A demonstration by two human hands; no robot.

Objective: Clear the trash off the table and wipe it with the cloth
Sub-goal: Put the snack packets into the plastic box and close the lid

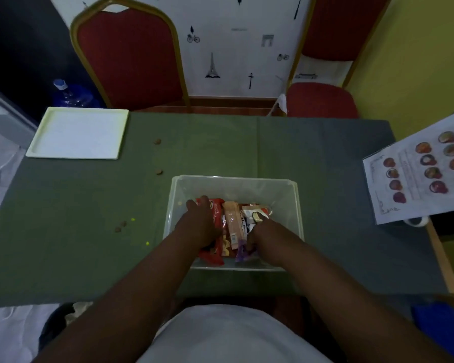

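A clear plastic bin (pixel 235 183) stands on the green table (pixel 89 247) near its front edge. Inside lie several snack wrappers: a red one (pixel 216 205), a peach one (pixel 232 221), a black-and-white one (pixel 253 216) and a purple one (pixel 241 254). Both hands reach into the bin. My left hand (pixel 198 224) lies on the red wrapper with its fingers curled over it. My right hand (pixel 262 233) presses on the wrappers at the right side. Small brown crumbs (pixel 157 142) and yellow bits (pixel 133 220) are scattered on the table left of the bin. No cloth is in view.
A white square tray (pixel 79 133) sits at the table's far left corner. A printed sheet with food pictures (pixel 419 169) overhangs the right edge, above a roll of tape (pixel 417 220). Two red chairs (pixel 129 58) stand behind the table, a blue water bottle (pixel 68 94) beside them.
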